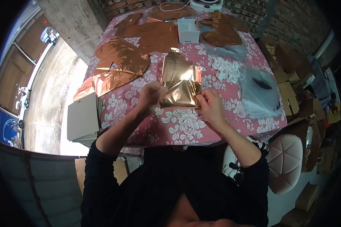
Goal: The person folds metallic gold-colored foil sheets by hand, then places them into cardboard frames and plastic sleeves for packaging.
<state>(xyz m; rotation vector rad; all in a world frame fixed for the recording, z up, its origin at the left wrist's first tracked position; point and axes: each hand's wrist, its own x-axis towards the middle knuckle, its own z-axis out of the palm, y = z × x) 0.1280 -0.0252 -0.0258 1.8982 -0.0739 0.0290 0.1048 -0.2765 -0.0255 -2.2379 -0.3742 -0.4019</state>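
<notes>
A person sits at the flowered bench (187,126) with gold foil (178,81) in front of them. The right grip (211,106) pinches the foil's lower right corner; the left grip (151,96), blurred, is at its left edge. Beyond the foil stands a white box (188,36); left of the foil, crumpled copper sheets (123,62); right of it, white cords (226,70).

Table (187,125) bears copper foils (121,62), box (188,36), perhaps gold packet (180,85)

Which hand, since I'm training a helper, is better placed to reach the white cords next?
Probably the right hand: it pinches the gold foil near its lower right corner, and the white cords lie on that side. The blurred left hand, by the foil's left edge, would have to reach across.
</notes>
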